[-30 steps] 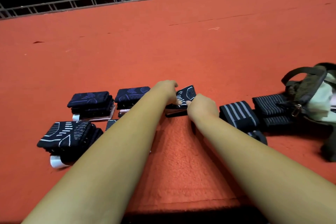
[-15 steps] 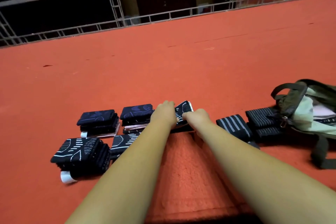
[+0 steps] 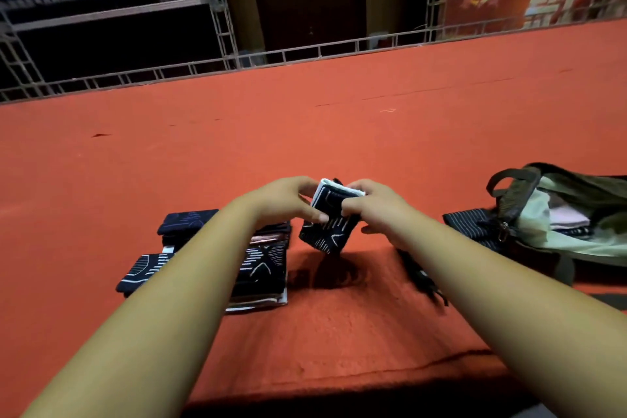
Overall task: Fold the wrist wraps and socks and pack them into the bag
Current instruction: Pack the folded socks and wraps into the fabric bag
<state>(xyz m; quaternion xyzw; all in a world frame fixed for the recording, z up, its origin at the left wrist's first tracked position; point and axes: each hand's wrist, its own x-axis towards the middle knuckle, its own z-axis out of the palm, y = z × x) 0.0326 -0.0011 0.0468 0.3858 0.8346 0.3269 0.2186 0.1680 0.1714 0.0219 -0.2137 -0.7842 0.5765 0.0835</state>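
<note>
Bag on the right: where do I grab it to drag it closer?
Hook the loop handle at the left end of the bag, coming from the left. It arches up clear of the carpet, so there should be room to slip under.

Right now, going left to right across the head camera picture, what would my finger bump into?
Leftmost folded sock → left hand → sock held in both hands → right hand → striped wrist wrap → green bag.
</note>
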